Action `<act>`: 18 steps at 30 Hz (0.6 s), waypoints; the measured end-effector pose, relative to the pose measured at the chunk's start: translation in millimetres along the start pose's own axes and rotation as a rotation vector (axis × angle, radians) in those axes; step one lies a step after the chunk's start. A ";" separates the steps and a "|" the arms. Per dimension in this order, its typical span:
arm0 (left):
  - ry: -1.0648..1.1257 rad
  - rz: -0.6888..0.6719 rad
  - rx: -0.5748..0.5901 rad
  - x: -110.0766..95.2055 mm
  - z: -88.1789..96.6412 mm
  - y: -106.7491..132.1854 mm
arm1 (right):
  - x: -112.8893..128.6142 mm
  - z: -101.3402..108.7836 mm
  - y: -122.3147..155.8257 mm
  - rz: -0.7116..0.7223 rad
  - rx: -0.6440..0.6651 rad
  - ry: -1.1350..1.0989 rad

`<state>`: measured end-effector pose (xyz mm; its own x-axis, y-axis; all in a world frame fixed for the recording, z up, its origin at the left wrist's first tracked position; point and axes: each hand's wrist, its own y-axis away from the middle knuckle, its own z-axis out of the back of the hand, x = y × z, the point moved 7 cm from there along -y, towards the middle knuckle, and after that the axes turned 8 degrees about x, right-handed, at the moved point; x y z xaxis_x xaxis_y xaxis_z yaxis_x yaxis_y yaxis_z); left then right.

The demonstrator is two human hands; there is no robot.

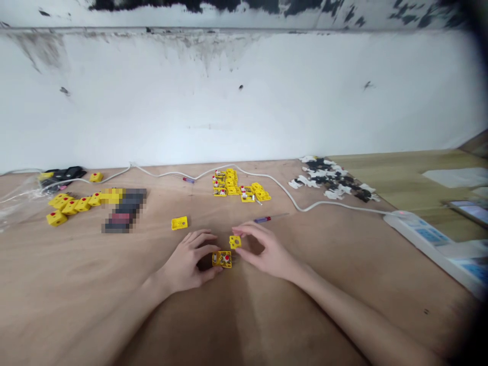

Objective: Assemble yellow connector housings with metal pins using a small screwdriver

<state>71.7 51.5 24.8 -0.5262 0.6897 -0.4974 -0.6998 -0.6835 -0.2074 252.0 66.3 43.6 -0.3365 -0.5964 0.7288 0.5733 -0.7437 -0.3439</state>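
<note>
My left hand [188,259] curls around an open yellow plastic housing [221,259] with a red button and metal parts inside, holding it on the plywood table [125,325]. My right hand [267,249] pinches a small yellow square cover [235,242] between thumb and fingers, just above and beside the housing. The cover and housing look apart, though the gap is hard to judge. Another yellow cover [179,222] lies on the wood to the left of my hands.
Beyond my hands lie a small screwdriver [263,219], a heap of yellow modules [232,185], and a row of yellow cubes [70,206]. A pixelated patch [124,209] sits beside the row. Black-and-white parts [328,178], a white cable [290,195] and a power strip [419,236] lie right.
</note>
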 end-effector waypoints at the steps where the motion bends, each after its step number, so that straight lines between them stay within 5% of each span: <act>1: -0.006 -0.002 -0.001 -0.4 0.0 -0.1 | 5.9 -4.6 -0.3 0.013 0.005 -0.025; 7: -0.021 0.002 -0.006 0.6 -0.6 -0.1 | 16.7 -33.3 -0.1 -0.048 0.204 0.011; 18: -0.009 0.018 -0.009 2.8 -0.6 -0.3 | 6.2 -38.4 1.6 -0.265 0.211 -0.101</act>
<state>70.7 53.4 23.0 -0.5432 0.6793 -0.4935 -0.6857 -0.6981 -0.2061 222.2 49.9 24.8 -0.4251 -0.3502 0.8346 0.6210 -0.7837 -0.0125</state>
